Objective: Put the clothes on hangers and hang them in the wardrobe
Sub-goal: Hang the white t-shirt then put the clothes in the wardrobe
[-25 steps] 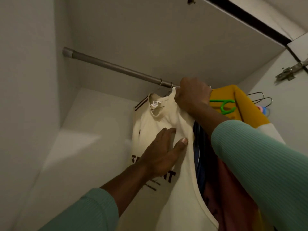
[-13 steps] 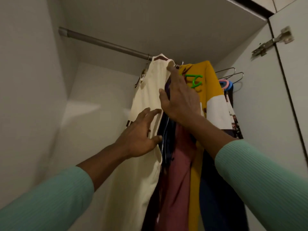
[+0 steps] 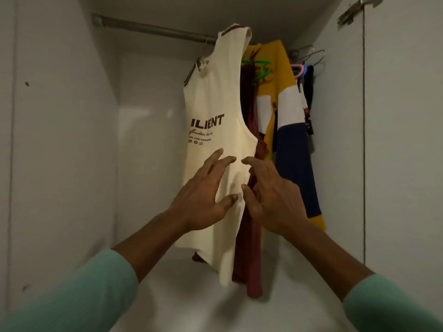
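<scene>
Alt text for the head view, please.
The left hand and right hand, fingers spread, reach toward a cream tank top hanging from the rail. To its right hang a maroon garment and a yellow, white and navy top, then wire hangers.

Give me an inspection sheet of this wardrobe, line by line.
Surface: pale wardrobe floor beneath the hanging clothes.
Job's things: cream tank top hangs from the rail, leftmost; maroon garment and yellow, white and navy top hang to its right; green hanger among them.
Clutter: bare wire hangers and a pink hanger at the rail's right end.
Grippers: left hand and right hand open, fingers spread at the tank top's lower part; contact unclear.
Cables: nothing seen.
Surroundings: white wardrobe walls; door hinge upper right.
</scene>
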{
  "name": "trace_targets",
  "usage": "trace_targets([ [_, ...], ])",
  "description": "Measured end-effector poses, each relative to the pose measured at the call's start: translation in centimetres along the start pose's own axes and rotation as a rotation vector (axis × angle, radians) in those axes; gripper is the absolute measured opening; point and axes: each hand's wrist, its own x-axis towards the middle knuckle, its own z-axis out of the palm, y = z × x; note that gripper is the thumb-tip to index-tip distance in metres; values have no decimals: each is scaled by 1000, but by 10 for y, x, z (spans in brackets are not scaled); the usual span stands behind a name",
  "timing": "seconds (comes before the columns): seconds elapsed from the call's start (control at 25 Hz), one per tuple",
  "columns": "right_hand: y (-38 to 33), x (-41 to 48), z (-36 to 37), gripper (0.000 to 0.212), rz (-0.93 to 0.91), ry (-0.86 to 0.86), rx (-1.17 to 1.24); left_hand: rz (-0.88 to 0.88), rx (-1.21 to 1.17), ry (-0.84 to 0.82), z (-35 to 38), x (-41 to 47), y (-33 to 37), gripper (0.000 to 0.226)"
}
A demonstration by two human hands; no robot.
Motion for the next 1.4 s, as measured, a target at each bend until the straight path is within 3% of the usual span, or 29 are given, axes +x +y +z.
trace_targets([
  [0.24, -42, -111, -51, 51, 210, -83, 102, 44, -302, 40, 28, -80, 62, 72],
  [0.48, -61, -242, -134, 57, 515, -182, 31, 50, -608, -149, 103, -158, 156, 68],
  [0.56, -43, -280, -181, 59, 626, -137, -46, 76, -693, -180, 133, -180, 200, 69],
  [0.68, 1, -317, -249, 60, 812, 108, -181, 95, -778, -241, 170, -200, 276, 74],
  [0.76, 36, -329, -287, 72, 956, 235, -250, 99, -805, -285, 189, -192, 325, 78],
  [0.92, 106, -350, -324, 96, 1253, 174, 90, 3, -800, -294, 227, -151, 418, 87],
  [1.04, 126, -372, -343, 95, 1186, 60, 249, -40, -718, -315, 257, -140, 460, 98],
  [1.2, 104, -379, -362, 58, 1062, 63, 430, -44, -602, -277, 264, -151, 463, 113],
  [1.4, 45, -377, -321, 24, 667, -17, 436, -178, -763, -161, 231, -207, 418, 112],
])
